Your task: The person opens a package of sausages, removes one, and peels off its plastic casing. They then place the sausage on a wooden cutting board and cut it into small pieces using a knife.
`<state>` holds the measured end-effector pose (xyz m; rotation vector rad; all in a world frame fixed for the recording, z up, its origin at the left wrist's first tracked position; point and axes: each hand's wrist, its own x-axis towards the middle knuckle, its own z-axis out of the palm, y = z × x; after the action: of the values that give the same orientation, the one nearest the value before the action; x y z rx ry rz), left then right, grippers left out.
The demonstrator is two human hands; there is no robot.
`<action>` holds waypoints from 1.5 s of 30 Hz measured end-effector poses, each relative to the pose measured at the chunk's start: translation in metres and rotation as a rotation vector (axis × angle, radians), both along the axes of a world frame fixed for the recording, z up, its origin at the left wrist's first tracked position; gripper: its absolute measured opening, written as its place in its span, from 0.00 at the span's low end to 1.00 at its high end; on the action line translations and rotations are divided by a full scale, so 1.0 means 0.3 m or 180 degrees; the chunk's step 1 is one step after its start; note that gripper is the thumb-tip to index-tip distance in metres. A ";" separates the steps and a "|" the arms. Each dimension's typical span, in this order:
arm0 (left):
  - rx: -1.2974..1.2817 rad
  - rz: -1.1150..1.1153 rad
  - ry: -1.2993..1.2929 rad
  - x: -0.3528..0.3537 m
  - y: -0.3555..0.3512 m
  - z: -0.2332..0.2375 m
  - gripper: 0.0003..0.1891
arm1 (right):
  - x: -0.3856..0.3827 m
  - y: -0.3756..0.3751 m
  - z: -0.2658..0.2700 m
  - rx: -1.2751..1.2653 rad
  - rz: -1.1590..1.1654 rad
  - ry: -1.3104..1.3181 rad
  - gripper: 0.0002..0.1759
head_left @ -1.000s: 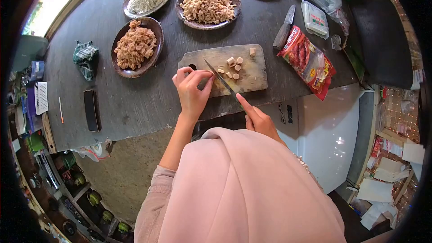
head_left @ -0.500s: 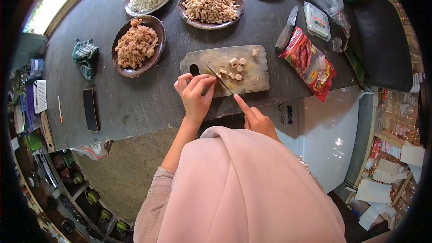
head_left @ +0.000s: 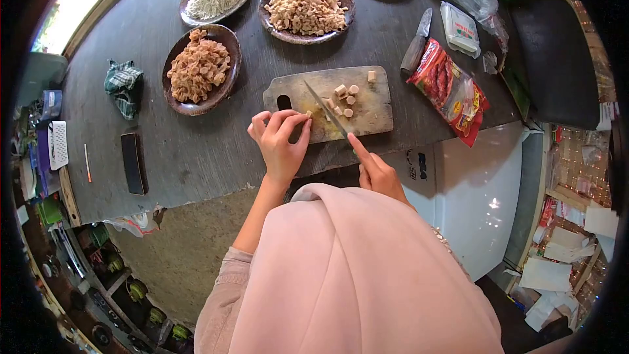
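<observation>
- Location: small sausage piece (head_left: 308, 114) at the left fingertips, over the left part of the cutting board (head_left: 380, 103); cut pieces (head_left: 341, 90) loosely grouped right of the blade, plus one apart near the far right corner.
- Main hazard, judged: could nick the left fingertips on a drift of the knife (head_left: 326, 107) to the left, given the small gap and the little length left to grip.
- Also possible: could lose the short piece from the pinch through a damp or rounded surface, or crush it under too firm a squeeze.
- Lesser hazard: could scatter cut pieces with a sideways sweep of the blade, with several lying right beside it.
- Further: could slide the board on the tabletop (head_left: 190, 157) under an uneven push, close as it lies to the near edge.
- Left hand (head_left: 282, 141): pinching the piece between thumb and fingertips, with wrist near the tabletop edge and forearm rising from the near side.
- Right hand (head_left: 376, 174): closed around the knife handle, index finger stretched forward along the knife; lower part hidden behind the headscarf (head_left: 367, 255).
- Blade: slanted, tip toward far left; cannot tell whether touching the board.
- Nearby, right of the board: red packet (head_left: 449, 92) and second knife (head_left: 416, 46).
</observation>
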<state>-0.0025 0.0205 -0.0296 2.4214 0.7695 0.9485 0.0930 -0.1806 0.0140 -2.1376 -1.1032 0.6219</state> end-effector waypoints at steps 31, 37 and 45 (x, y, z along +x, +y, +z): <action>-0.0368 -0.0055 -0.0054 0.071 0.043 0.017 0.08 | -0.003 0.001 -0.001 -0.0278 -0.0042 -0.0209 0.44; -0.0362 -0.0161 -0.0028 0.123 0.056 0.017 0.10 | 0.006 0.002 0.013 -0.0022 -0.0173 0.0511 0.42; -0.0074 -0.0145 0.0203 0.151 0.051 0.019 0.10 | 0.035 -0.004 0.032 0.0408 -0.0424 0.0679 0.40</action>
<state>0.0428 0.0357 -0.0237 2.4486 0.7400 0.8442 0.1034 -0.1818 0.0237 -1.9654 -0.8548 0.6801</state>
